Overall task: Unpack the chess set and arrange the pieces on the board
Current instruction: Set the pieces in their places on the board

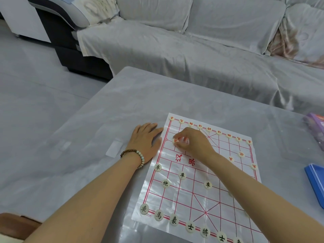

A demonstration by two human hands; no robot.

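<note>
Small round cream chess piece with a red character (175, 140): pinched in the curled fingertips of the right hand (192, 143), low over or perhaps touching the thin glossy white plastic board with red grid lines (191, 195), toward its ten o'clock corner. Along the twelve o'clock edge, a row of red-marked cream pieces (208, 129); along the six o'clock edge and a few lines in, black-marked cream pieces (190, 226). At nine o'clock of the board, left hand (146, 139) flat on the grey plastic-covered table (105, 111), fingers straight and close together, tips at the board's edge; brown and pale bead bracelet (134, 156) on its wrist. At three o'clock, a blue plastic container (313, 181) and a purple packet (315, 125), both cut by the frame.
</note>
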